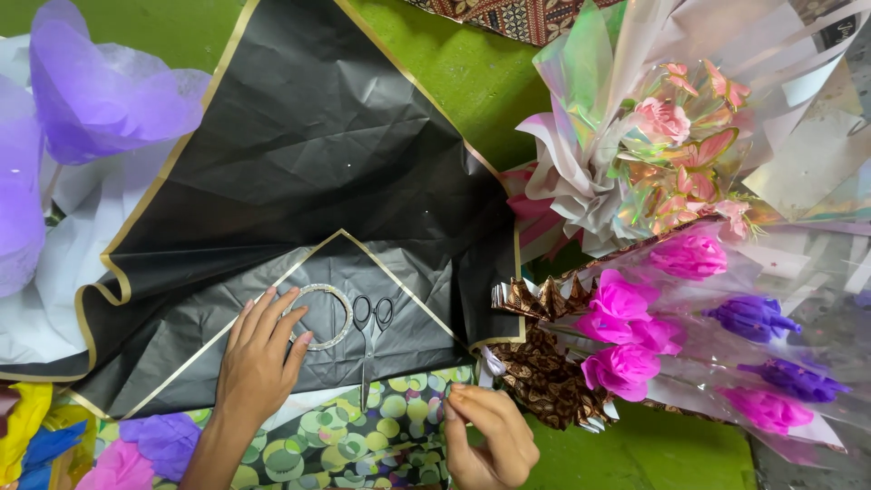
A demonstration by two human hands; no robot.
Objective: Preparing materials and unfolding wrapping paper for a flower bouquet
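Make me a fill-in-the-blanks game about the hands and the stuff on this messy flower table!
1. The left hand rests on the ____ wrapping paper with the gold edge.
2. Its fingertips touch a ring-shaped roll of ____.
3. Beside that roll lie the ____, closed.
4. The right hand pinches the edge of the paper with green ____.

Missing words: black, tape, scissors, circles
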